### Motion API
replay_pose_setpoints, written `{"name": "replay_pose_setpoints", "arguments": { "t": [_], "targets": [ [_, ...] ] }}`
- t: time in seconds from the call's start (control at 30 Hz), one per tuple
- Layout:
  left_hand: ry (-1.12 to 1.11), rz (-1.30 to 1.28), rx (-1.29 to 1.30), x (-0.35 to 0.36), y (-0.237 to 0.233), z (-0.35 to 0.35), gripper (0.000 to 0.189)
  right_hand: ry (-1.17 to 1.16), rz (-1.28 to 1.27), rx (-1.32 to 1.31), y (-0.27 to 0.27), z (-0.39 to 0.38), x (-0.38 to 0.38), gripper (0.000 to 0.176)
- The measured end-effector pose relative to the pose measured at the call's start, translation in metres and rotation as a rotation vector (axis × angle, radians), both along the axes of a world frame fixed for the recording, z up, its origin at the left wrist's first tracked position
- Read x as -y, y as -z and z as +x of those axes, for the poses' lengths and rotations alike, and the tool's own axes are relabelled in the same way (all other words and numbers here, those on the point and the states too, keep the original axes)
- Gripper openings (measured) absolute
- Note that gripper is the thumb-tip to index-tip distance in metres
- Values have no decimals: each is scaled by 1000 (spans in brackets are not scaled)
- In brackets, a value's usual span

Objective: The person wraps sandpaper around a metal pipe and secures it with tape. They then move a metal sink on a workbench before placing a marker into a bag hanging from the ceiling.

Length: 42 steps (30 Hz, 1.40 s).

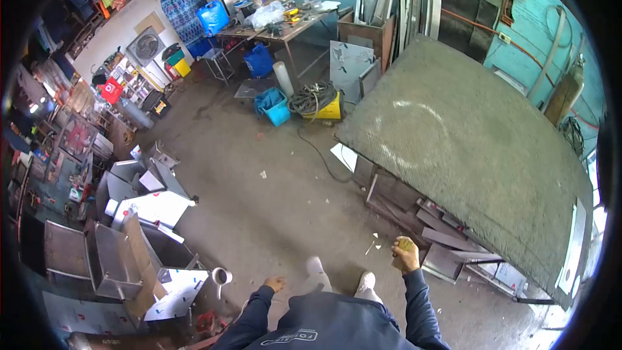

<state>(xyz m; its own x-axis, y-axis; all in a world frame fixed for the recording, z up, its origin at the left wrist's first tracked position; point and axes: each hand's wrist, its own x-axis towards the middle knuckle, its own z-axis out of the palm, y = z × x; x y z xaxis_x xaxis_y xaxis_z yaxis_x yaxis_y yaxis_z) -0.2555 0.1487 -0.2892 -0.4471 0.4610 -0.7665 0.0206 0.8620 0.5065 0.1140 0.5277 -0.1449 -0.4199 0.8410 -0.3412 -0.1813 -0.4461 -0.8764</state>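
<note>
In our right hand [408, 260] we grip a small yellowish piece [405, 244], near the big table [473, 123]; its long axis is unclear. Our left hand [275, 283] hangs well apart, leftward, slack and seemingly bare.

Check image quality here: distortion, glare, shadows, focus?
Head view: strong fisheye, with the big table's edges bowed and the corners black; daylight blown out at the far right; the white sheet at left nearly washed out; shadows on the floor soft; right hand and left hand small, fine focus hard to judge.
</note>
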Motion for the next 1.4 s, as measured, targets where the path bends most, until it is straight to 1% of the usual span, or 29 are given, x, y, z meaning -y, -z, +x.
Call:
{"name": "replay_pose_setpoints", "arguments": {
  "t": [0.13,0.2,0.3,0.33,0.4,0.43,0.47,0.5,0.53,0.57,0.6,0.63,0.67,0.7,0.73,0.8,0.87,0.93,0.97,1.0,1.03,1.07,1.1,1.13,1.2,1.27,1.3,1.37,1.4],
  "targets": [
    [32,2,-49,-39,28,-61,42,-92,30,21,-13,-78,-32,31],
    [64,-106,-41,-52,36,-94,40,-146,60,15,-6,-127,-56,30],
    [114,-137,-26,-73,41,-154,34,-241,133,72,8,-199,-92,30],
    [102,-121,-27,-87,52,-182,34,-252,149,72,21,-223,-110,30],
    [138,-161,-123,-79,83,-220,30,-344,254,373,92,-229,-123,26],
    [126,-161,-121,-74,92,-249,30,-607,658,871,164,-213,-129,26],
    [252,-42,-119,-74,95,-280,34,-800,1108,1359,231,-199,-135,28],
    [378,79,-115,-79,97,-301,39,-617,971,1276,226,-188,-117,35],
    [370,81,-108,-92,93,-327,39,-870,901,1522,263,-164,-107,31],
    [399,-41,-77,-110,81,-361,41,-933,643,1462,302,-140,-98,34],
    [428,-160,-51,-129,71,-390,43,-832,726,1493,325,-120,-77,31],
    [544,-231,-187,-154,88,-427,43,-819,489,1469,315,-124,-71,31],
    [659,-303,-323,-183,97,-462,43,-802,337,1474,307,-139,-70,31],
    [345,-233,-252,-208,69,-490,41,-782,251,1473,302,-157,-74,32],
    [30,-128,-198,-245,5,-515,40,-756,205,1465,304,-176,-83,32],
    [-2,-101,-352,-312,-13,-580,42,-714,176,1439,319,-222,-111,32],
    [108,19,-499,-379,-33,-642,46,-672,189,1404,333,-272,-150,33],
    [126,172,-543,-438,-42,-700,47,-640,231,1379,349,-330,-197,34],
    [122,169,-550,-466,-46,-726,47,-623,277,1371,355,-360,-224,34],
    [150,184,-532,-490,-40,-755,46,-607,352,1369,361,-390,-252,35],
    [182,198,-518,-515,-51,-783,44,-574,493,1391,370,-423,-283,35],
    [233,190,-592,-538,-63,-810,43,-466,668,1409,377,-453,-308,36],
    [283,177,-654,-560,-83,-828,42,-986,780,1619,249,-555,-342,35],
    [239,239,-636,-582,-101,-848,40,-815,605,1389,238,-578,-378,28],
    [168,327,-624,-631,-128,-892,38,-346,528,957,180,-632,-431,24],
    [146,379,-644,-686,-142,-938,35,-141,388,722,114,-675,-471,21],
    [157,407,-654,-715,-146,-960,33,-127,378,732,91,-685,-484,21],
    [166,475,-709,-783,-155,-1000,26,32,326,540,62,-697,-495,27],
    [203,483,-737,-821,-161,-1019,24,80,307,555,57,-697,-492,27]
  ]
}}
